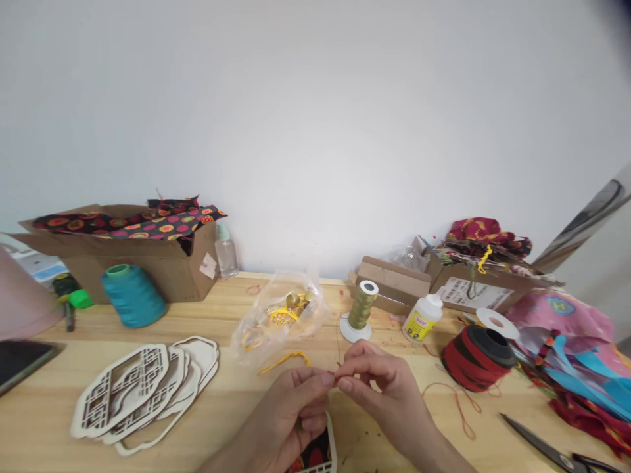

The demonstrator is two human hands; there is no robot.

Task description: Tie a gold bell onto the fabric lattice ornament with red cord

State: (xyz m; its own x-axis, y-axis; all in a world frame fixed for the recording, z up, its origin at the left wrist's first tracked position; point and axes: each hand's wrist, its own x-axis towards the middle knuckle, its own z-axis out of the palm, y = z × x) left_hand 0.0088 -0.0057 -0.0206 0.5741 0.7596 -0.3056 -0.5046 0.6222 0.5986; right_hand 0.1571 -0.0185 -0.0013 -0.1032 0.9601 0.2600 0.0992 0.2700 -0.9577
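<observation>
My left hand [290,410] and my right hand [379,384] meet at the front middle of the wooden table [59,420], fingertips pinched together on a thin red thread [336,376]. Under my left hand lies a white lattice piece with patterned fabric [320,456], partly hidden. A loose red thread [458,402] trails on the table to the right of my right hand. Just behind the hands are a short yellow cord [284,359], a clear plastic bag of gold parts [279,315] and an olive-gold thread spool [362,309].
White lattice cut-outs [142,387] are stacked at left, near a teal thread cone [132,295] and a cardboard box of patterned fabric [123,253]. At right: a glue bottle [421,317], a red ribbon roll [476,358], scissors [552,448], fabric scraps [582,368], another box [473,282].
</observation>
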